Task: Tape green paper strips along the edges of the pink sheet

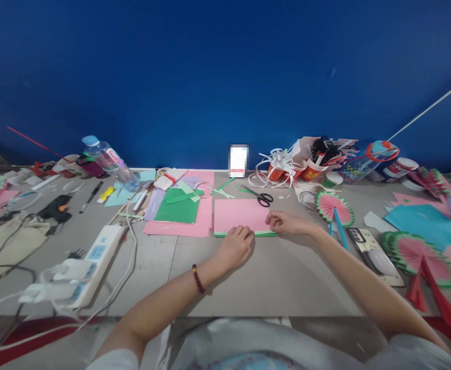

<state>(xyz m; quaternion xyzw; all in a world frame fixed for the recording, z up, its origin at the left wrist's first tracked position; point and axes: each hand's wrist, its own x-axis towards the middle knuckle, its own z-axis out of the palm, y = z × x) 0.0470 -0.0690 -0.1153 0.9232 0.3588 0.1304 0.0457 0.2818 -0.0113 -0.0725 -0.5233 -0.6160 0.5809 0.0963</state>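
A pink sheet of paper (233, 209) lies on the grey table in front of me, with a green and pale strip (266, 234) along its near edge. My left hand (236, 247) rests palm down on that near edge, fingers bent and lying on the paper. At the sheet's right edge, my right hand (282, 222) has thumb and fingers drawn together in a pinch at the paper; the fingertips are partly hidden. Black-handled scissors (264, 199) lie just beyond the sheet, near my right hand.
Left are a green sheet (177, 206) on pink paper, a power strip (100, 262) with cables and a tilted bottle (112, 160). A phone (238, 162) stands at the wall. Right are cups of paper strips (277, 172), paper fans (334, 208) and a mouse (380, 262) on a phone.
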